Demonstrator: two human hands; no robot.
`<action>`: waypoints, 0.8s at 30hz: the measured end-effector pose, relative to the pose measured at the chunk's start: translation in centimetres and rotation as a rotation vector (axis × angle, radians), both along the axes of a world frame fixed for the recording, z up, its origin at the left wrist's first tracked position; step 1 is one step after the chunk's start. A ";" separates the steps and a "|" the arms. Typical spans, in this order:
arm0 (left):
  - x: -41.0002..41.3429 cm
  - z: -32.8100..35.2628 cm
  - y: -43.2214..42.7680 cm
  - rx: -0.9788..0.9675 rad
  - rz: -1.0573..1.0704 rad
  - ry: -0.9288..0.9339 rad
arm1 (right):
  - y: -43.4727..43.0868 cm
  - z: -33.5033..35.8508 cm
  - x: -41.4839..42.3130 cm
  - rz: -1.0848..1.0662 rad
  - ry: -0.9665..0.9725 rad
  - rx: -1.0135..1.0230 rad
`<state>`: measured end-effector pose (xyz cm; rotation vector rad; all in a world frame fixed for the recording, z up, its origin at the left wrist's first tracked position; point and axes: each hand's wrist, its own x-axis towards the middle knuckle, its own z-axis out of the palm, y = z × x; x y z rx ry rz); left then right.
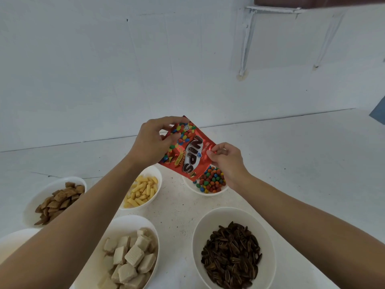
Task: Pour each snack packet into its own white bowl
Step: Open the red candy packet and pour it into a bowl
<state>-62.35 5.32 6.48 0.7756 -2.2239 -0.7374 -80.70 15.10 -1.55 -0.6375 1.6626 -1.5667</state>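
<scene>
On the white table [291,163] stand several white bowls, each with a different snack. Nearest sit the seed bowl [210,230], dark striped seeds heaped inside, and the wafer bowl [125,224], full of pale wafer blocks. At far left the brown-snack bowl [41,192] holds brown pillow-shaped pieces; behind the wafers the stick bowl [155,174] holds yellow sticks. Farther back, the candy bowl [205,193] carries a heap of coloured coated candies [212,180]. Above it the red packet [187,151] hangs tilted, its lower end over the bowl's left rim. The left hand [152,140] grips the packet's upper end with closed fingers, and the right hand [227,159] pinches its right edge between thumb and fingers.
</scene>
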 end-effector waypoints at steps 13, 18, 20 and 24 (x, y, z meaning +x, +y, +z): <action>0.3 -0.3 0.4 -0.034 -0.226 -0.177 | 0.8 -0.2 -1.0 -0.122 -0.297 -0.077; 0.1 -1.1 0.6 -0.044 -0.086 -0.084 | 1.0 -0.8 -0.7 -0.101 -0.327 -0.027; 0.1 -0.8 0.6 -0.057 -0.106 -0.068 | 0.9 -0.3 -0.9 -0.111 -0.331 -0.088; 0.2 0.6 0.5 -0.069 -0.190 -0.093 | 0.5 0.7 -1.4 -0.122 -0.300 -0.175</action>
